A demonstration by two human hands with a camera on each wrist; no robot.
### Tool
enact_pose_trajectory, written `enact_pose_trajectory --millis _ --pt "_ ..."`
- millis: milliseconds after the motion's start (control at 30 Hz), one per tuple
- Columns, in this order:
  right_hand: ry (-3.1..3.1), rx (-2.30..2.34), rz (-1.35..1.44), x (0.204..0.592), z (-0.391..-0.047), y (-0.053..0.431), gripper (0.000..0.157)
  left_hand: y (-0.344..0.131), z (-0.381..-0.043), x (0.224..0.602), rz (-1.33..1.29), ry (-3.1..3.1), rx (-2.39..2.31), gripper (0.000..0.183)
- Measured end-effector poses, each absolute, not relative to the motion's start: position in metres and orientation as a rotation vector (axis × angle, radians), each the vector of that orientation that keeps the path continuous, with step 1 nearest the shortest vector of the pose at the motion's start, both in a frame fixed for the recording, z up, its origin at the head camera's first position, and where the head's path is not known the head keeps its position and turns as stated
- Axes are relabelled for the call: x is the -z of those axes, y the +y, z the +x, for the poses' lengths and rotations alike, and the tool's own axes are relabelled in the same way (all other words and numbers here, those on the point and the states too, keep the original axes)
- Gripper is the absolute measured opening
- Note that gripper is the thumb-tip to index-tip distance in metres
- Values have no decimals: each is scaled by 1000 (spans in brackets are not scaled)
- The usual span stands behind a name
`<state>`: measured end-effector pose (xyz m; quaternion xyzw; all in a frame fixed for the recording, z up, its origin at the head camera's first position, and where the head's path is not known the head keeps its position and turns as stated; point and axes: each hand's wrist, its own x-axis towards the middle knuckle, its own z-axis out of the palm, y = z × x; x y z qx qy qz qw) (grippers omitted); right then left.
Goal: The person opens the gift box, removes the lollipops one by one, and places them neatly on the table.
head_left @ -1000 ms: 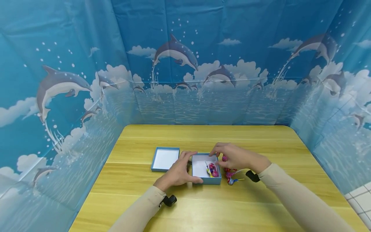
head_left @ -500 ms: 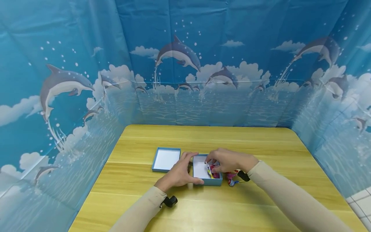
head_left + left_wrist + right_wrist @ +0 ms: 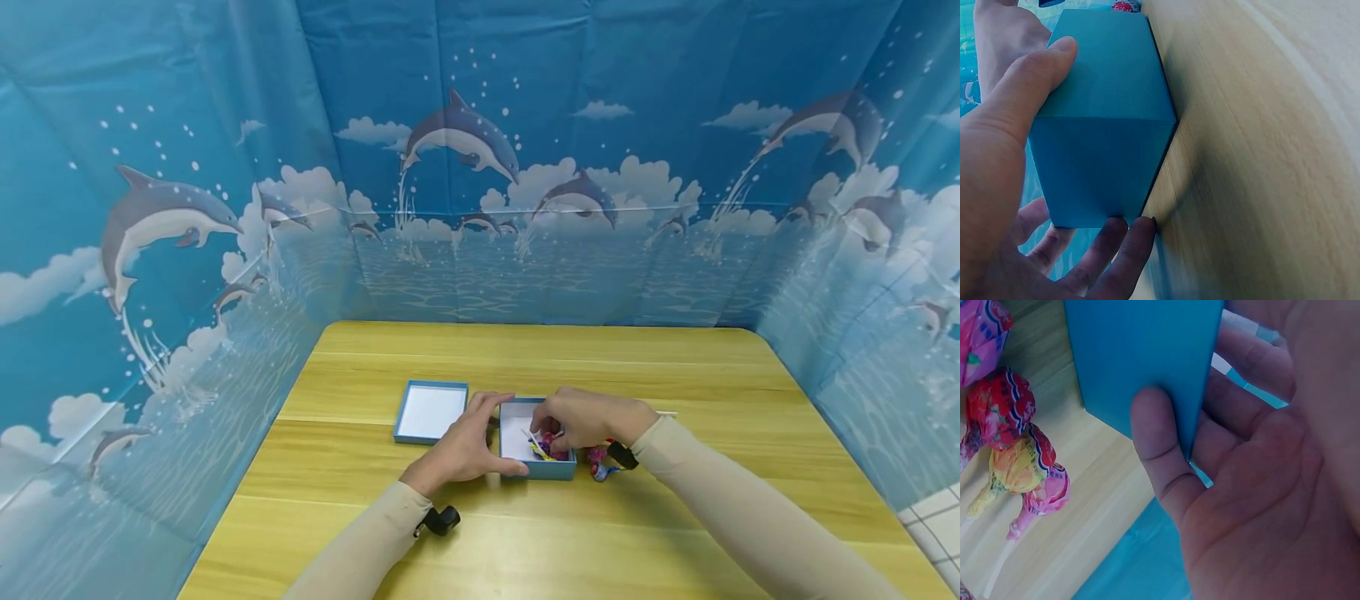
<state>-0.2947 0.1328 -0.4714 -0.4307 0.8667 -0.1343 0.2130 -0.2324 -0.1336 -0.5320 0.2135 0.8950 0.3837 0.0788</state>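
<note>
My left hand grips the blue box at its left side. In the left wrist view the thumb presses one face of the box and the fingertips touch other faces. My right hand reaches over the right rim, its fingers curled on lollipops in the white interior. Their sticks point up to the left; the gripping fingertips are partly hidden. In the right wrist view one finger of the right hand lies outside the box wall, and the others go behind it.
The blue-rimmed lid lies with its white inside up, left of the box. More wrapped lollipops lie on the wooden table right of the box, partly under the right wrist. A dolphin-printed curtain stands behind and beside the table.
My right hand has come down from above the right rim into the box, and its fingers have closed on lollipops. The sticks have shifted slightly left. The left hand keeps its grip.
</note>
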Motion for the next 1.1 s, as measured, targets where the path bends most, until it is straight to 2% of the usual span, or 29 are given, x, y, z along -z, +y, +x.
enact_pose_trajectory --millis 333,667,1100 --pt "2396 465 -1234 477 -296 138 13 -132 -232 531 641 2684 -1145 120" --pt "2408 553 -1274 480 -295 149 22 -133 -231 530 648 2680 -1138 118" --pt "2490 660 -1333 480 -292 159 25 -133 -232 532 672 2689 -1127 120"
